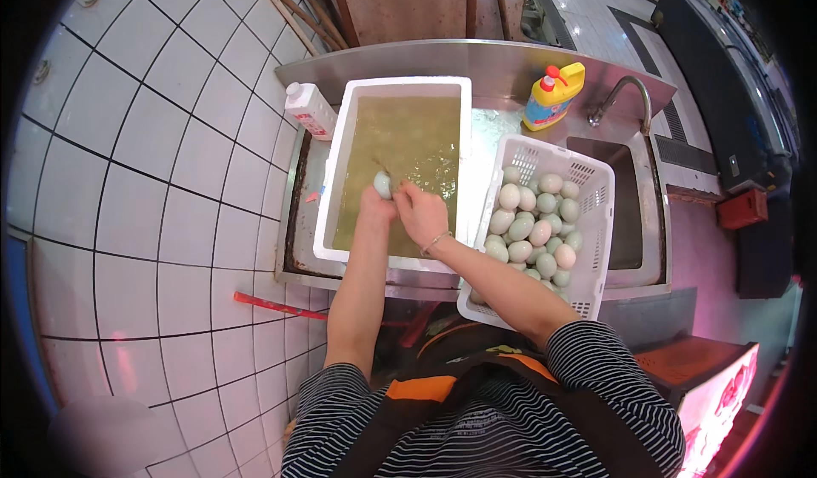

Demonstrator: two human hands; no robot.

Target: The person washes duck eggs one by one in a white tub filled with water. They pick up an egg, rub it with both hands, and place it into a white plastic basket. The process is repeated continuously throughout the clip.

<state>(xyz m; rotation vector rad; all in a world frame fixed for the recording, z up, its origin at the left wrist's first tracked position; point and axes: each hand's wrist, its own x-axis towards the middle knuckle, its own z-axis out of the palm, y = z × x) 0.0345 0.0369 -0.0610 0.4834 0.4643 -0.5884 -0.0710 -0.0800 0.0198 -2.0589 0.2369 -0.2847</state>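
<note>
My left hand [378, 206] grips a pale blue-green egg [382, 185] above the murky water [408, 127] in a white foam box [466, 133]. Close against it, my right hand [422, 213] has its fingers curled by the egg's side; whether they hold anything is hidden. A thin dark streak shows just beyond the egg, too blurred to name. To the right, a white plastic basket [603, 222] holds many eggs [521, 228], pale green, whitish and pinkish. It stands tilted across the sink's front edge, partly under my right forearm.
Behind the basket are a yellow pump bottle [547, 104] with a red top and a curved metal faucet [629, 95] over the steel sink basin [629, 222]. A white bottle [311, 111] stands left of the box, near the tiled wall [159, 203]. A red pipe [281, 305] lies low at left.
</note>
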